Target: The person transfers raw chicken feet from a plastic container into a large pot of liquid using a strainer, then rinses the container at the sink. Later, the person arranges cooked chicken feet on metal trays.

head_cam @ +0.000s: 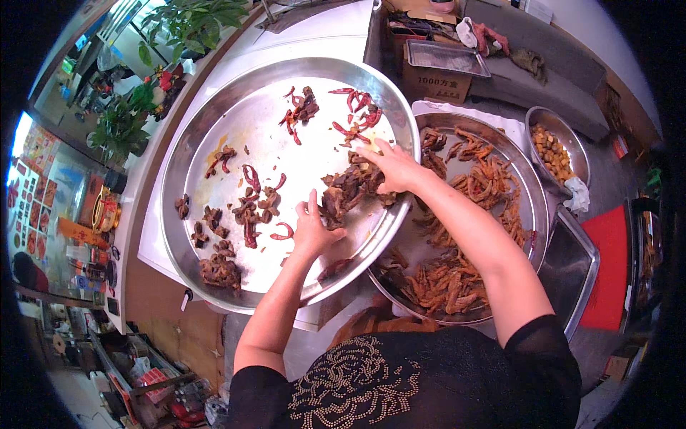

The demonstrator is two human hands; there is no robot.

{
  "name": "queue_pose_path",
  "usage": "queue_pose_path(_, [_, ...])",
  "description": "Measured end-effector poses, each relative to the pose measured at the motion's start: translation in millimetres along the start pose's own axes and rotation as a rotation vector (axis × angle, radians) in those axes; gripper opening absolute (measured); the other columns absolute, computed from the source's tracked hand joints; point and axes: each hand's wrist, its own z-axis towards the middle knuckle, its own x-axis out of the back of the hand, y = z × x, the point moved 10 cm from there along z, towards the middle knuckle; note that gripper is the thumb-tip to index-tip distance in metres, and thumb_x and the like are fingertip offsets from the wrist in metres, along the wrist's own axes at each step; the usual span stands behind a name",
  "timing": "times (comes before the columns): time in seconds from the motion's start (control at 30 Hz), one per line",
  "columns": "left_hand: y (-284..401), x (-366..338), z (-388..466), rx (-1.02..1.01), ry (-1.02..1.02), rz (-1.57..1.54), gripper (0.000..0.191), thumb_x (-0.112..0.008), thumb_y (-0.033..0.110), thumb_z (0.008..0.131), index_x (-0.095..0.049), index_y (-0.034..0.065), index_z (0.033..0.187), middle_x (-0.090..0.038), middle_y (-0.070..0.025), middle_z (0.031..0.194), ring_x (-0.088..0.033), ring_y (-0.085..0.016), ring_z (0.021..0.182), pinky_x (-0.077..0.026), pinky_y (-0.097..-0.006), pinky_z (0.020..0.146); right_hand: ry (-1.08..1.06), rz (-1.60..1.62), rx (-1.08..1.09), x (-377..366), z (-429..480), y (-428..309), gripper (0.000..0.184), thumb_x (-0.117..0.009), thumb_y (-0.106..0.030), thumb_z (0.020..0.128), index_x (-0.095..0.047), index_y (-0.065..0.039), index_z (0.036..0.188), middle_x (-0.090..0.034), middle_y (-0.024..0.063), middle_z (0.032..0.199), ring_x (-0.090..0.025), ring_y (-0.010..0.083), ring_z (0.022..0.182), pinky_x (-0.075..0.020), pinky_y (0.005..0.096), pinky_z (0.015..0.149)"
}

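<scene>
A large round steel tray [179, 145] lies before me with dark brown cooked meat pieces [343, 195] heaped at its right side. My left hand [315, 225] is at the heap's left edge, fingers spread. My right hand [394, 166] rests over the heap's right end, fingers apart; its fingertips are partly lost in glare. Dried red chilies [251, 178] and smaller brown pieces [220, 271] lie scattered on the tray. Beneath its right side, a second round steel tray [537, 214] holds reddish-brown cooked poultry pieces [447, 287], partly hidden by my right forearm.
A steel bowl [581, 145] of browned cubes stands at the right, with a crumpled white cloth [577, 194] at its rim. A rectangular metal tray [587, 268] lies below it. Another tray [447, 58] sits on a cardboard box [437, 86] beside a grey sofa [568, 80]. Potted plants [118, 131] stand at the left.
</scene>
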Motion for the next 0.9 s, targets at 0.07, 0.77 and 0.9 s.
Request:
queue_pose_path(0.07, [-2.9,-7.7,6.9,-0.029,-0.021,-0.152,0.119,-0.085,0.034,0.054,-0.011,0.0108,0.144,-0.03,-0.0238,0.13,-0.051,-0.037,0.109,-0.048,-0.0403,0.09,-0.051,0.01,-0.011,-12.5,21.8,-0.6,0.087,-0.082,-0.014,0.058,-0.042,-0.03,0.134,-0.039,0.0159,0.134,-0.042,0.0347,0.121,-0.037,0.0421,0.102])
queue_pose_path(0.77, [368.3,-63.1,-86.6,-0.772,-0.101,-0.651,0.106,-0.082,0.006,0.059,-0.014,0.0025,0.141,-0.031,-0.02,0.133,-0.037,-0.031,0.123,-0.031,-0.0383,0.105,0.792,0.532,-0.047,111.2,-296.9,199.0,0.055,-0.075,-0.004,0.057,-0.057,-0.007,0.11,-0.053,0.0131,0.109,-0.05,0.0285,0.107,-0.0405,0.0354,0.094])
queue_pose_path(0.9, [477.0,-214.7,-124.9,-0.843,-0.307,-0.616,0.106,-0.086,0.02,0.058,-0.019,-0.0005,0.138,-0.043,-0.0236,0.119,-0.044,-0.036,0.113,-0.036,-0.043,0.098,0.732,0.586,-0.337,44.9,-427.4,337.1,0.059,-0.074,-0.003,0.058,-0.053,-0.004,0.114,-0.05,0.0105,0.111,-0.05,0.0238,0.109,-0.0401,0.0342,0.095])
